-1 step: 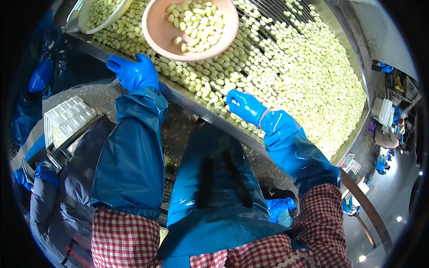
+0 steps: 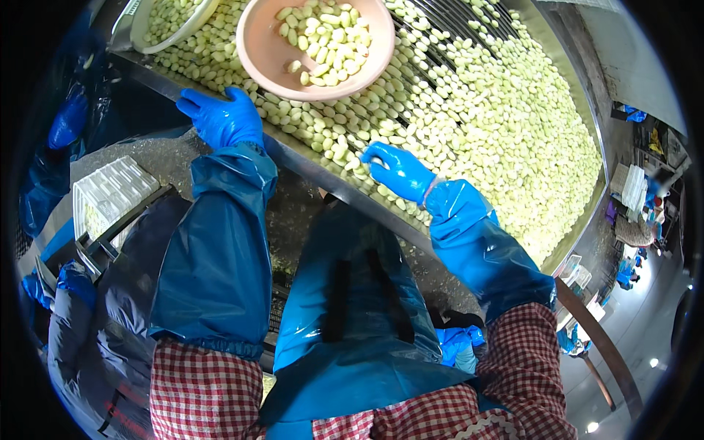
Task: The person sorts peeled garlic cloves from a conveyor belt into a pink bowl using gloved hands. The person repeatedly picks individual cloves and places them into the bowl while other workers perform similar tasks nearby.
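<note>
On the slatted metal tray (image 2: pixel 317 171), pale-green oval beans (image 2: pixel 506 132) were strewn, long axes askew, beneath and left of the curled, blue-gloved right hand (image 2: pixel 402 173), whose hold could not be told, while the blue-gloved left hand (image 2: pixel 226 121) was rested, spread and seemingly empty, at the rim.

Oval pieces (image 2: pixel 528 139), pale green, smooth, numerous. Loose on a slatted metal surface (image 2: pixel 449 20); densest spread toward two o'clock, thinner at one o'clock. Further portion piled inside a round pink bowl (image 2: pixel 265 62), just short of twelve.
</note>
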A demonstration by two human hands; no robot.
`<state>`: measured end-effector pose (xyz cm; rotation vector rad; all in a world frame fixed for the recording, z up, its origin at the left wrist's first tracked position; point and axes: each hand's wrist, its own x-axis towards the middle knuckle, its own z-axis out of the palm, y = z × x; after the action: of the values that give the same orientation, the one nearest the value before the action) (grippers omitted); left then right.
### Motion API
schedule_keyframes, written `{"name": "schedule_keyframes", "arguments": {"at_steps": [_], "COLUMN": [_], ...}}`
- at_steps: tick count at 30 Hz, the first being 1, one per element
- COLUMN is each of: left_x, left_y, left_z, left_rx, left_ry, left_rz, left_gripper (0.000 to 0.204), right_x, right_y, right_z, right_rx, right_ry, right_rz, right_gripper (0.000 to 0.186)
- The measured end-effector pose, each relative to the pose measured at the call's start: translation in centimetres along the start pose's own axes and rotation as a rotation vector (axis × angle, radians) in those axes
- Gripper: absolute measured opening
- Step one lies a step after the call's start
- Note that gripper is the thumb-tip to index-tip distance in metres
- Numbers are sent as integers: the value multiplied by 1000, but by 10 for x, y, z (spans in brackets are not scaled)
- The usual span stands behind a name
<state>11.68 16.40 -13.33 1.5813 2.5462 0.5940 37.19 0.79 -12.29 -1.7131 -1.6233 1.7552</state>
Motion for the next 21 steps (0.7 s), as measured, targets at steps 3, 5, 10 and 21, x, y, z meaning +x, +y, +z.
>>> {"name": "schedule_keyframes", "arguments": {"at_steps": [3,5,10,21], "left_x": [-5,-4,-2,-3], "left_y": [10,6,-2,-1], "left_z": [-9,-5,2,3], "left_rx": [-30,-3,6,26], "left_ry": [-19,12,60,78], "left_rz": [11,25,53,47], "left_gripper": [79,78,78,78], "right_x": [42,72,96,101], "right_y": [-23,-23,-38,-51], "right_z": [23,37,53,14], "right_rx": [-50,-39,-77,-208], "right_ry": [212,141,142,-327], "right_rz": [-412,-283,0,-75], "right_gripper": [21,26,29,37]}}
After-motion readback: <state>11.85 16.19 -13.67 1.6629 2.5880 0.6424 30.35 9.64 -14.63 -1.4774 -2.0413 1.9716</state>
